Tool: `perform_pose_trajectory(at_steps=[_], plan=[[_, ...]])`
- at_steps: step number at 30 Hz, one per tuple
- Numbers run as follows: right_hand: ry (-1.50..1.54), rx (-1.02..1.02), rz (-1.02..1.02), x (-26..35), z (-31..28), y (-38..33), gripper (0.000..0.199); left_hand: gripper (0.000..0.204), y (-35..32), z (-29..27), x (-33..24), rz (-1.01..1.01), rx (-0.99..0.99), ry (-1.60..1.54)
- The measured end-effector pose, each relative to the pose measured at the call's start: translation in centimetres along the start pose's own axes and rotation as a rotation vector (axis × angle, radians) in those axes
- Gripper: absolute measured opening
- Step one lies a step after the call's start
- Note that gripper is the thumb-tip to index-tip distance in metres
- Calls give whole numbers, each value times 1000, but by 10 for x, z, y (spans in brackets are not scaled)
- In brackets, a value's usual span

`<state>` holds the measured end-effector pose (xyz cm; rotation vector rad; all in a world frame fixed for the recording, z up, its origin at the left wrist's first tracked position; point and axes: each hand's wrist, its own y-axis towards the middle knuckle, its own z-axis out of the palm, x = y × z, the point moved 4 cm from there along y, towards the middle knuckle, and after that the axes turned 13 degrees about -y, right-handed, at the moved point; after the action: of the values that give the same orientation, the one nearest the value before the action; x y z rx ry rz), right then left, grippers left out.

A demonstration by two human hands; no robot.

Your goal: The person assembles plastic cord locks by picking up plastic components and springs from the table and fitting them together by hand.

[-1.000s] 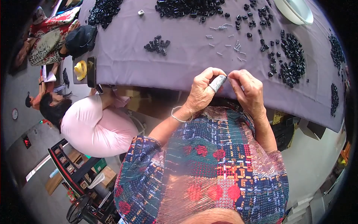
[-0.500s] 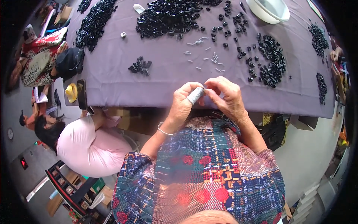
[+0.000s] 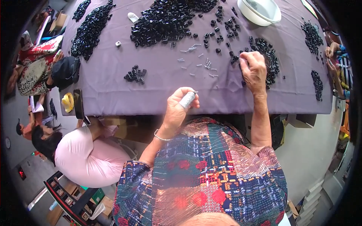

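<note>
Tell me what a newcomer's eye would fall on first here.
Probably the big black heap at the far middle of the purple cloth, with the white bowl to its right. Next, perhaps, the pale wrap on a digit of the left hand, which pinches a tiny piece above the cloth's near part. The right hand is beside a smaller black heap on the right.

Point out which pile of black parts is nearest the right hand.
The pile just to the right of the right hand, which partly covers it. The large heap at top centre and every other pile lie apart from that hand.
</note>
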<state>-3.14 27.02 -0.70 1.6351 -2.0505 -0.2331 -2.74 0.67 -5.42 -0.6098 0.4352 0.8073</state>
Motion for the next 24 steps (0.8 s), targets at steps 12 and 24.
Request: perform_pose_trajectory(at_steps=[12,24], plan=[[306,22,130,12,-3,-13,21,15,1,2,0,15,-20,86],[1347,273,465,43,3,-42,23,15,-1,2,1,-8,-72,117]])
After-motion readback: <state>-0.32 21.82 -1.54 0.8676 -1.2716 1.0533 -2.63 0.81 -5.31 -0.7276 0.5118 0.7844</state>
